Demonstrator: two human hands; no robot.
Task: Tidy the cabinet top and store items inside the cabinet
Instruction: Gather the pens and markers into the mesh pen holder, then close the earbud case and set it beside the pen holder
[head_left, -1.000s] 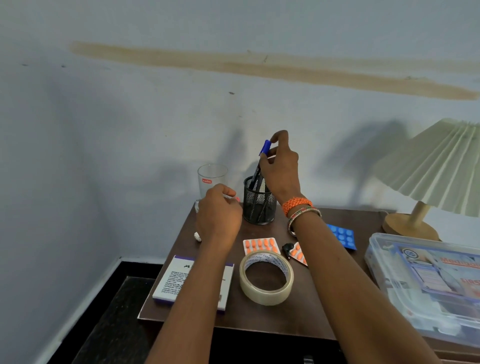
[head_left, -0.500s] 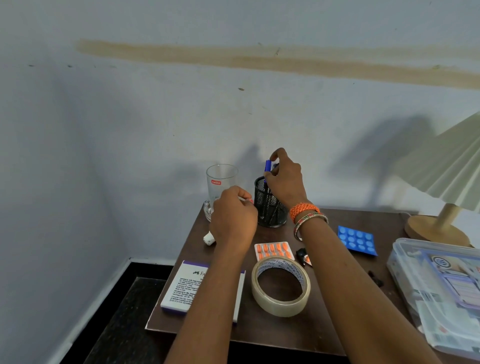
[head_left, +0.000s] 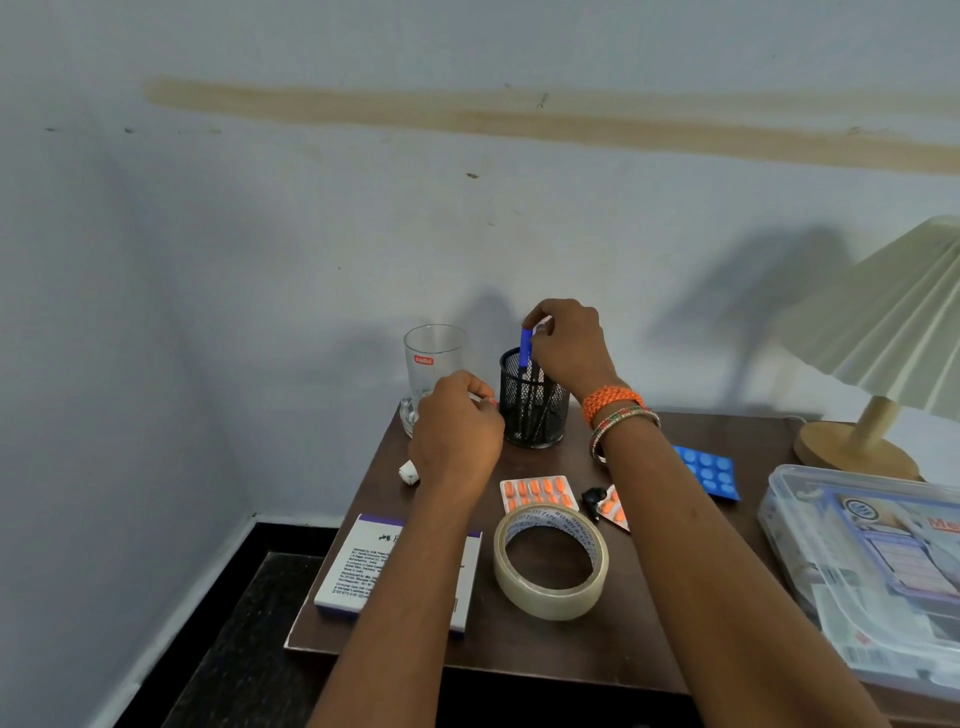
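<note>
Pinching a blue pen (head_left: 525, 347), right hand (head_left: 569, 345) tops the holder's rim (head_left: 531, 410).

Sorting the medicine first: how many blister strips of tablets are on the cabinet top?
3: an orange strip behind the tape roll, another orange strip half under the right forearm, a blue strip beyond it. Arms may hide more.

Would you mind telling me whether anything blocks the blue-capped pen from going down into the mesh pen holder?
Nothing visible does. The right hand pinches the pen with its tip already inside the mesh holder, beside other pens.
</note>
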